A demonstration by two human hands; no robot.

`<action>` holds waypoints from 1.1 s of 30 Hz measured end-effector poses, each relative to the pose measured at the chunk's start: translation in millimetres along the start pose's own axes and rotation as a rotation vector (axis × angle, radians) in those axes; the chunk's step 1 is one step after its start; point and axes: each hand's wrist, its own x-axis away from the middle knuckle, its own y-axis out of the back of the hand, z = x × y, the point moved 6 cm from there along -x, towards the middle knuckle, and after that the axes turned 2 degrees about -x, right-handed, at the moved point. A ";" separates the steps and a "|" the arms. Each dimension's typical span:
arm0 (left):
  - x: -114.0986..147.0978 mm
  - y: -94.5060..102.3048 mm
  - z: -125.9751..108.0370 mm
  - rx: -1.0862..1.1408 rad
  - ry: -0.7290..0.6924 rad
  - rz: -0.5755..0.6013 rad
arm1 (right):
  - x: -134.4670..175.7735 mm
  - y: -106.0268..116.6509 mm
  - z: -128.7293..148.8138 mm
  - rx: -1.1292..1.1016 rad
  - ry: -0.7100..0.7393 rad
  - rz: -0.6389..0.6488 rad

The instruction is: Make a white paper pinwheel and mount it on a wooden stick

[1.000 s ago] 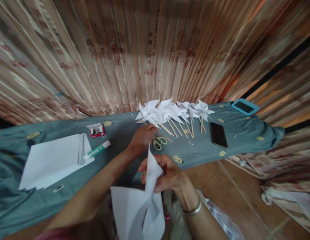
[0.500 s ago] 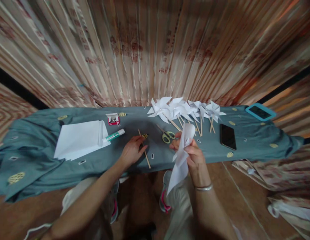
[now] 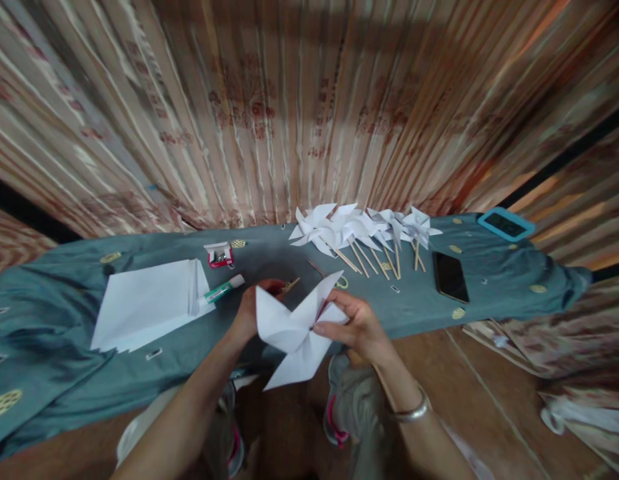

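A white paper pinwheel faces me over the near edge of the bench. My right hand pinches it, the thumb at its centre beside a small dark pin. Partly behind the pinwheel, my left hand is closed on a thin wooden stick; only the stick's upper end shows. Green-handled scissors lie just beyond, largely covered by a paper blade. Several finished pinwheels on sticks rest in a row at the back.
On the left lie a stack of white paper, a glue stick and a small red box of metal pins. A black phone and a blue-framed device are at the right. A grey-green cloth covers the bench.
My left hand has picked the stick up off the cloth. My right hand has brought the pinwheel leftward and turned it to face me, in front of the left hand. The view has shifted slightly.
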 end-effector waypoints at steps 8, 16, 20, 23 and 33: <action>28.1 0.9 -46.3 0.648 0.366 0.170 | 24.3 -43.5 19.8 0.613 0.362 0.009; 43.6 11.4 -63.0 0.795 0.381 0.127 | 60.4 -61.2 60.0 0.911 0.883 -0.062; 53.1 19.0 -74.8 0.720 0.331 0.113 | 71.7 -61.0 68.8 0.976 0.924 -0.104; 58.1 22.1 -85.0 0.609 0.293 0.156 | 78.7 -65.0 73.8 1.053 1.029 -0.138; 59.9 20.0 -93.2 0.621 0.165 0.282 | 80.2 -65.3 82.0 1.105 1.129 -0.237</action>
